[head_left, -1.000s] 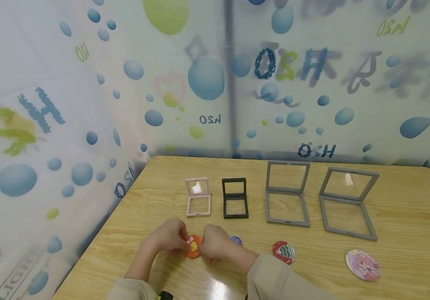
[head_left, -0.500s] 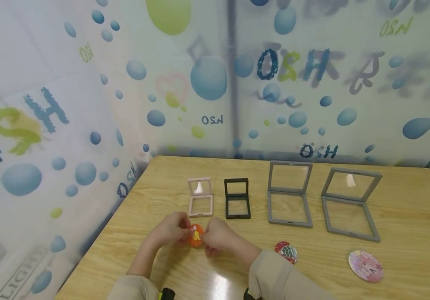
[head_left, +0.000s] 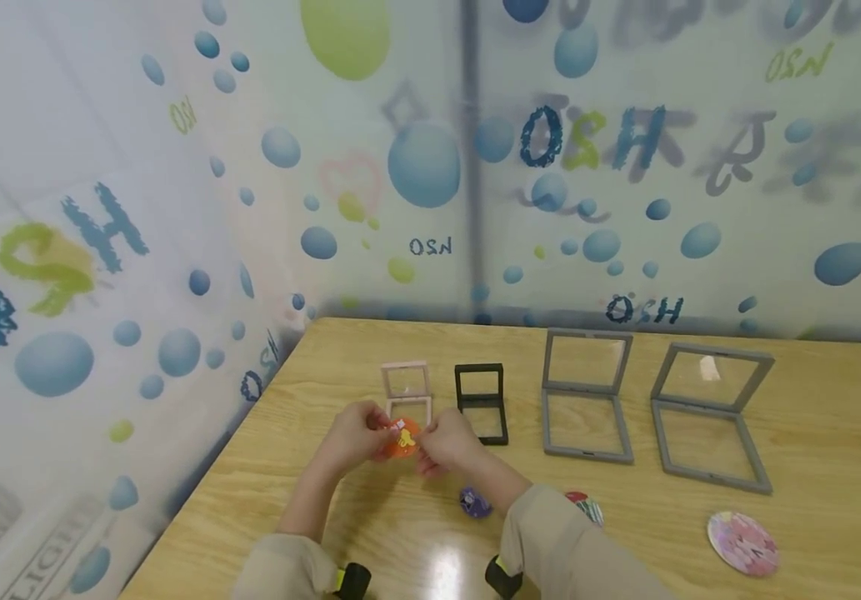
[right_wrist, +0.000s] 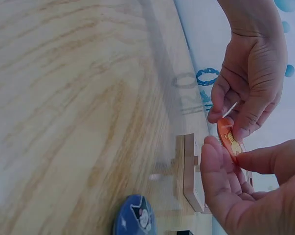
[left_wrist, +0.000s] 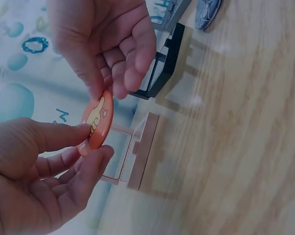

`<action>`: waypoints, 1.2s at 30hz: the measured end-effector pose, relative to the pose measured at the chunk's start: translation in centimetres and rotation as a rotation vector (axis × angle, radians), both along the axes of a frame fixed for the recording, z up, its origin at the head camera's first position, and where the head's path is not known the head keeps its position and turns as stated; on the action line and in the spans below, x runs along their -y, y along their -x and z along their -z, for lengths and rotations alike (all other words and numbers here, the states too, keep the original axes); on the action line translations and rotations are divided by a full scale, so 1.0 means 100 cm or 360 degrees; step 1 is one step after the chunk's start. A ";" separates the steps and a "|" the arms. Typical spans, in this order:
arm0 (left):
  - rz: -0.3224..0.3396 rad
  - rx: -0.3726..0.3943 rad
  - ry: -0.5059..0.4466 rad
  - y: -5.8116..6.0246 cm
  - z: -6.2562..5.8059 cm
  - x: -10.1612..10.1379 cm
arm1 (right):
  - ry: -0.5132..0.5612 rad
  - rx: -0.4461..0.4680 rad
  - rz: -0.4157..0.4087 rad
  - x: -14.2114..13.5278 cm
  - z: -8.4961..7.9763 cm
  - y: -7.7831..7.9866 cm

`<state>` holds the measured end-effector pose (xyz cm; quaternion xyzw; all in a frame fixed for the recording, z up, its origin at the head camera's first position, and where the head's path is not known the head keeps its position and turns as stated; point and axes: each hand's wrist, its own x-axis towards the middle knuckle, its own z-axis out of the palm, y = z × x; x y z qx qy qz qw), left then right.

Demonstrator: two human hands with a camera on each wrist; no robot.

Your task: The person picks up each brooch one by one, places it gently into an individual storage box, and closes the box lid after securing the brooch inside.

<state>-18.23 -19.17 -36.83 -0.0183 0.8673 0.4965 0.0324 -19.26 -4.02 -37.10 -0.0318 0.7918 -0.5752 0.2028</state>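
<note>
An orange round badge (head_left: 403,439) with a yellow figure is held between both hands, raised above the table and tilted. My left hand (head_left: 357,437) pinches its left edge between thumb and fingers. The right hand (head_left: 453,442) pinches the opposite edge, as the left wrist view also shows with the badge (left_wrist: 99,123) seen nearly edge-on. Just beyond the hands stands a small pink frame (head_left: 405,365), hinged wide, its front part overlapped by the badge and fingers in the head view. A purple-blue badge (head_left: 475,502) lies on the table near the right forearm.
To the right of the pink frame stand a black hinged frame (head_left: 506,427) and two larger grey ones (head_left: 588,455). A red badge (head_left: 588,505), partly behind the right sleeve, and a large pink badge (head_left: 743,543) lie on the wooden table (head_left: 835,433). A printed curtain hangs behind.
Both hands have lifted the orange badge and carried it forward toward the pink frame. The purple-blue badge, hidden by the right arm half a second ago, shows again.
</note>
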 end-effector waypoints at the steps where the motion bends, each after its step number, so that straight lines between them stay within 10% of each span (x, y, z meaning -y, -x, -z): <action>1: -0.0029 -0.0001 -0.0010 0.002 0.000 -0.001 | 0.0012 -0.0008 0.0031 0.000 0.000 0.002; 14: -0.0244 -0.0061 -0.0073 0.022 0.012 -0.008 | 0.0181 -0.0098 0.0215 -0.002 0.012 0.025; 36: -0.0368 -0.0058 0.0235 0.043 0.015 -0.012 | 0.0184 -0.0003 0.0403 0.009 0.019 0.041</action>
